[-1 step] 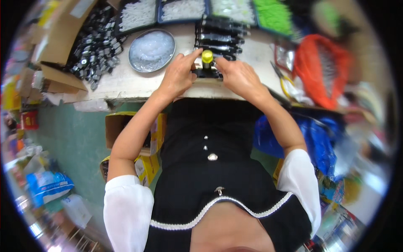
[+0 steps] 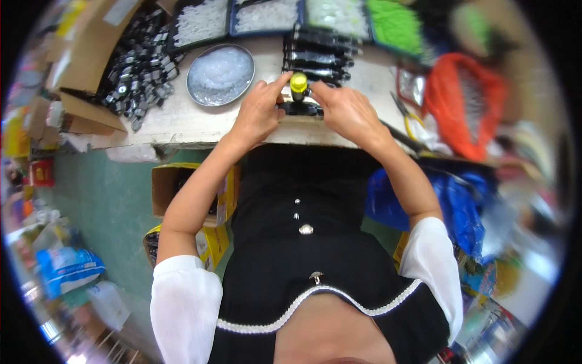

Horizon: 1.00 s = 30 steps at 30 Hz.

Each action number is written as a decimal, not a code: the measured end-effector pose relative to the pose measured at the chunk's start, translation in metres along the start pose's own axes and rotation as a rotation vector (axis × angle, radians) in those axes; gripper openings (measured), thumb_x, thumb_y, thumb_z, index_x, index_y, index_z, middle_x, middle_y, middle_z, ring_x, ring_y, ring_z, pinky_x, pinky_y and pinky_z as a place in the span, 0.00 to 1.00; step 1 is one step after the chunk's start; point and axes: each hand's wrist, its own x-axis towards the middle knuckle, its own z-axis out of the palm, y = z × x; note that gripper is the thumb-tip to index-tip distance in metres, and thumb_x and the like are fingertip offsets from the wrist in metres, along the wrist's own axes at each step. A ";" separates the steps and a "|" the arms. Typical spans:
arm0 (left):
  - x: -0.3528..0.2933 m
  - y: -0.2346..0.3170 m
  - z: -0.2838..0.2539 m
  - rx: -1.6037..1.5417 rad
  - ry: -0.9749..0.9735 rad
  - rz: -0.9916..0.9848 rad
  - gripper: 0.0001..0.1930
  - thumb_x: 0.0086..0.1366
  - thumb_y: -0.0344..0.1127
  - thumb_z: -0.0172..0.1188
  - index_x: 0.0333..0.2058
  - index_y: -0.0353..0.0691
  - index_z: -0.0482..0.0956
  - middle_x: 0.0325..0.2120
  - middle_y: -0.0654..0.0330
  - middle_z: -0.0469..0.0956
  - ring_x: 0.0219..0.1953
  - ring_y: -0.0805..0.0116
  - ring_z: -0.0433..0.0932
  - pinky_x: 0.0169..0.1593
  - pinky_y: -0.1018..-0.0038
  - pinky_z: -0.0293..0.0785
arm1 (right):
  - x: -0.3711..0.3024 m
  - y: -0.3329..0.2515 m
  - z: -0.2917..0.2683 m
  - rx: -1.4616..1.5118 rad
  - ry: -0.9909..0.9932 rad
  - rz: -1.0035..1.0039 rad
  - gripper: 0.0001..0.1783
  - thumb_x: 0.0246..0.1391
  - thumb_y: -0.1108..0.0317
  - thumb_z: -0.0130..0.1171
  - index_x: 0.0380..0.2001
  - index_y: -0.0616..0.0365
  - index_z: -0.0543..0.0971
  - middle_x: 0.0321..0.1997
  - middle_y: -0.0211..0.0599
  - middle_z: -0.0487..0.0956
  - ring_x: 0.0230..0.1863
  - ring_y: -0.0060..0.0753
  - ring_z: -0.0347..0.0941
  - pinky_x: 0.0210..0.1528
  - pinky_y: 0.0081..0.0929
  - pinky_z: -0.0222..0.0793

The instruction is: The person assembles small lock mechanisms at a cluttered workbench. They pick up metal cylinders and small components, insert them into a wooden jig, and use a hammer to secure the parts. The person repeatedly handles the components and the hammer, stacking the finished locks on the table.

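Observation:
At the near edge of the white worktable stands a small black fixture topped with a yellow knob (image 2: 299,82). Across its foot lies a dark, glossy black part (image 2: 301,109). My left hand (image 2: 260,111) closes on the part's left end, its index finger stretched up beside the knob. On the other side my right hand (image 2: 350,110) is curled at the part's right end, with a fingertip close to the knob's post. The undersides of both hands hide exactly how they grip. Just beyond them, several similar black parts (image 2: 319,56) lie stacked in a row.
Left of my hands are a round dish (image 2: 191,87) of clear, whitish material and a heap of black-and-silver pieces (image 2: 140,76). Trays of white and green pieces (image 2: 394,25) line the back. Yellow-handled pliers (image 2: 412,124) and a red bag (image 2: 441,82) lie at right.

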 end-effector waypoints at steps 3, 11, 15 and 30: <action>-0.011 -0.004 0.010 -0.005 0.151 0.027 0.40 0.40 0.19 0.63 0.56 0.38 0.60 0.32 0.55 0.71 0.35 0.59 0.71 0.41 0.67 0.68 | 0.010 -0.010 0.005 0.065 0.079 -0.020 0.07 0.54 0.66 0.48 0.32 0.56 0.72 0.23 0.53 0.74 0.27 0.59 0.70 0.28 0.48 0.64; -0.047 0.005 0.017 0.110 0.444 0.026 0.40 0.42 0.19 0.63 0.57 0.34 0.57 0.43 0.51 0.66 0.45 0.57 0.67 0.48 0.67 0.65 | 0.024 -0.026 0.016 0.072 0.015 -0.052 0.08 0.55 0.64 0.48 0.31 0.56 0.72 0.23 0.53 0.74 0.27 0.59 0.70 0.28 0.48 0.64; -0.051 0.003 0.007 0.045 0.435 -0.004 0.38 0.43 0.18 0.60 0.57 0.36 0.58 0.42 0.53 0.67 0.44 0.59 0.68 0.48 0.68 0.66 | 0.021 -0.028 0.014 -0.040 -0.041 -0.114 0.08 0.55 0.65 0.48 0.34 0.55 0.72 0.21 0.51 0.74 0.26 0.56 0.71 0.26 0.44 0.64; -0.007 -0.007 0.018 0.137 0.095 0.332 0.26 0.46 0.24 0.60 0.48 0.41 0.71 0.35 0.58 0.73 0.40 0.62 0.68 0.44 0.67 0.57 | -0.045 0.068 0.005 -0.280 0.442 0.071 0.11 0.53 0.66 0.52 0.39 0.55 0.74 0.26 0.43 0.77 0.25 0.47 0.74 0.26 0.40 0.67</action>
